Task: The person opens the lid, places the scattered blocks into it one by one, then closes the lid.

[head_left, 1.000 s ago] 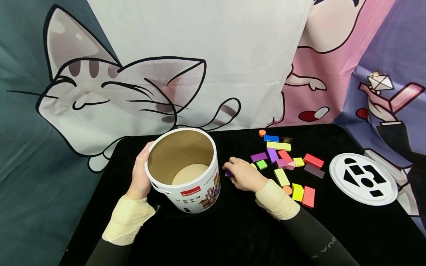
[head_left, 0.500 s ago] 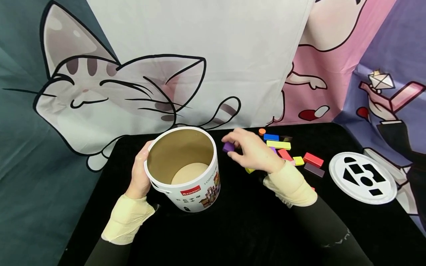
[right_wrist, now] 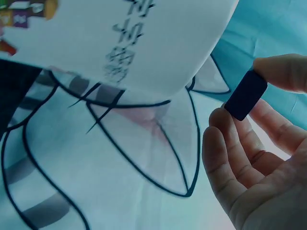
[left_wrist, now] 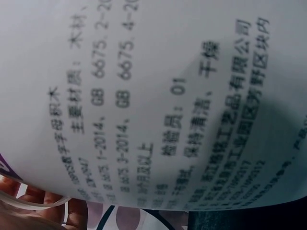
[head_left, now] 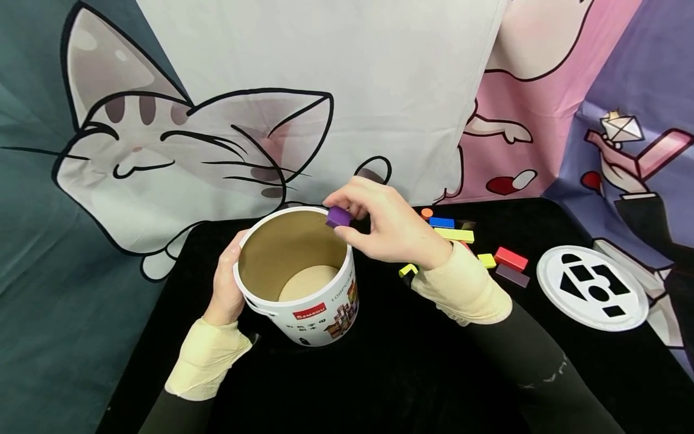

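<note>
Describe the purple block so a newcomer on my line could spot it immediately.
In the head view, find the large white bucket held by the left hand. By its rim, the right hand pinches the purple block. It alone is held up; the other visible blocks lie on black cloth.

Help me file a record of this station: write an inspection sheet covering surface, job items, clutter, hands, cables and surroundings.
Surface: black tabletop.
Job items: white bucket; purple block at its rim, contact unclear; coloured blocks lying to the right, at least one partly hidden.
Clutter: white disc bearing black shapes, right of the blocks.
Hands: left hand holds the bucket's side; right hand pinches the purple block.
Cables: nothing seen.
Surroundings: printed fabric with cartoon figures behind the tabletop.
</note>
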`<action>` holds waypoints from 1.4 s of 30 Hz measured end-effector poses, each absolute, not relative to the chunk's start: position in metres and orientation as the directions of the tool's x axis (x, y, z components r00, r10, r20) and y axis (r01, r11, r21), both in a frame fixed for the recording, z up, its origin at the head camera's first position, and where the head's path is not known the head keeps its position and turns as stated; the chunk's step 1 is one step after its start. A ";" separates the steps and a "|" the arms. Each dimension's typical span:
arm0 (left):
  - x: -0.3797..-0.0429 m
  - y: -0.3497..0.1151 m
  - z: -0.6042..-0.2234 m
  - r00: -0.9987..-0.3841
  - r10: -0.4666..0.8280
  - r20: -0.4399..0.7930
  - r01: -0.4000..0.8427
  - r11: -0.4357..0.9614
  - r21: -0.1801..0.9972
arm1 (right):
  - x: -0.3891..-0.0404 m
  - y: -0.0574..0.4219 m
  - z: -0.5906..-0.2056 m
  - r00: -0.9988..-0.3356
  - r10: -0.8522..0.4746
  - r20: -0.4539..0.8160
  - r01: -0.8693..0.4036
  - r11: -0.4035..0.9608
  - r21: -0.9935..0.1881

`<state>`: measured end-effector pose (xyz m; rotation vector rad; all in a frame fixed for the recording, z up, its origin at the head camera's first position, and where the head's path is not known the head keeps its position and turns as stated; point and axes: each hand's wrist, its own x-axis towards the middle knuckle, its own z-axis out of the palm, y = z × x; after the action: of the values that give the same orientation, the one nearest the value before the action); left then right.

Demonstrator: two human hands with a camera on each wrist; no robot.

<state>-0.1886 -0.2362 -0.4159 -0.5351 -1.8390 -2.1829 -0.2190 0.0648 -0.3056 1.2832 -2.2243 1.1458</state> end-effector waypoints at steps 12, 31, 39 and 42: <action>-0.190 -0.235 -0.414 -0.909 0.054 0.414 0.401 -0.162 0.902 | -0.208 0.033 -0.299 -0.474 -0.638 0.607 -0.875 0.261 -0.408; -0.189 -0.236 -0.415 -0.912 0.061 0.407 0.393 -0.160 0.905 | -0.197 0.028 -0.302 -0.404 -0.715 0.571 -0.915 0.324 -0.242; -0.189 -0.236 -0.416 -0.907 0.061 0.416 0.399 -0.181 0.899 | -0.197 0.033 -0.305 -0.399 -0.721 0.566 -0.916 0.336 -0.218; -0.189 -0.236 -0.416 -0.907 0.068 0.417 0.399 -0.188 0.898 | -0.197 0.036 -0.307 -0.409 -0.719 0.563 -0.911 0.353 -0.212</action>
<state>-0.1891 -0.2364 -0.4159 -0.5457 -1.8433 -2.1977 -0.1969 0.0358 -0.3066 1.4313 -2.2484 0.7127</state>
